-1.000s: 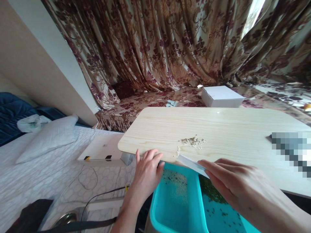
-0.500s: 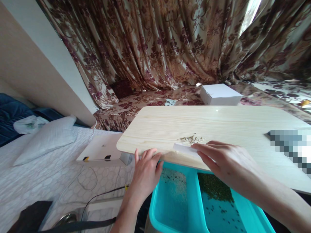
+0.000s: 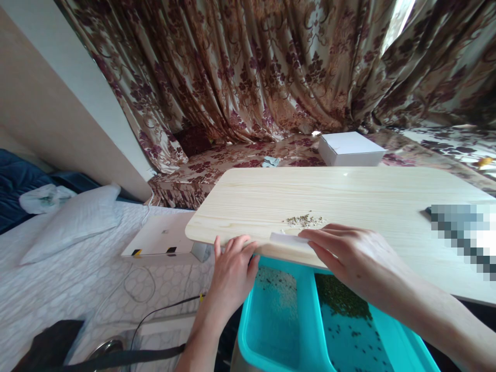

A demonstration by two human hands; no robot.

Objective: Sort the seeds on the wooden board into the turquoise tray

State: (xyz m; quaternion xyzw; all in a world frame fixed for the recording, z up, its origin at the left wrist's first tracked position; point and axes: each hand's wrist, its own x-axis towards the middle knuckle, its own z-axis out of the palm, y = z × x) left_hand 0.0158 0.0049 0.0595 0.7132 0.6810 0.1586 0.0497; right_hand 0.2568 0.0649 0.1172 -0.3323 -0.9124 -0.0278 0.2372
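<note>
My right hand (image 3: 349, 253) pinches a strip of white card (image 3: 285, 239) by its right end. The strip lies low against the board near its front edge. Just beyond it is a small pile of mixed green and white grains (image 3: 305, 221) on the pale wooden tabletop (image 3: 248, 199). My left hand (image 3: 233, 268) rests at the front edge with its fingers apart, holding nothing loose. Below the edge sits a turquoise divided tray (image 3: 315, 315). White grains (image 3: 279, 289) with some dark ones lie in its left compartment, dark green grains (image 3: 341, 297) in the right one.
A white box (image 3: 352, 143) stands behind the table. A partly blurred dark device (image 3: 445, 214) lies on the table at right. On the bed at left are a flat white box (image 3: 158, 235), a pillow (image 3: 73, 222) and cables (image 3: 151, 315).
My right hand has drawn the card strip slightly left and toward the front edge, away from the grain pile. The left hand has stayed in place.
</note>
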